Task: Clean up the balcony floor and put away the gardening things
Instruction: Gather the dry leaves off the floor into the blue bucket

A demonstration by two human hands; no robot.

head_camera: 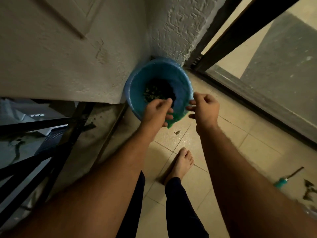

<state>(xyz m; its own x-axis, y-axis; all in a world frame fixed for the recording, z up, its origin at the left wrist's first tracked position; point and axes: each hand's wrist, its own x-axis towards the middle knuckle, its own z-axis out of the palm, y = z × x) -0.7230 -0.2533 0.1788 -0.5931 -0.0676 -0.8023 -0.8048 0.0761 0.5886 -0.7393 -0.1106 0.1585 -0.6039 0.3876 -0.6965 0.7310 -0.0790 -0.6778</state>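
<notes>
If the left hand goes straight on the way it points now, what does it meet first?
Probably the dark plant scraps inside the blue-lined round bin: the left hand reaches over its near rim, though depth is unclear.

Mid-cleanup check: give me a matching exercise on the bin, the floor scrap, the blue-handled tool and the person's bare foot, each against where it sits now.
Things:
1. blue bin
2. small leaf scrap
3. blue-handled tool
4. bare foot

Places:
A. on the tiles just below the two hands
B. in the corner where the walls meet
C. at the lower right, on the floor near more debris
D. on the tiles between the forearms

Pairs: 1-B, 2-A, 3-C, 4-D
</notes>
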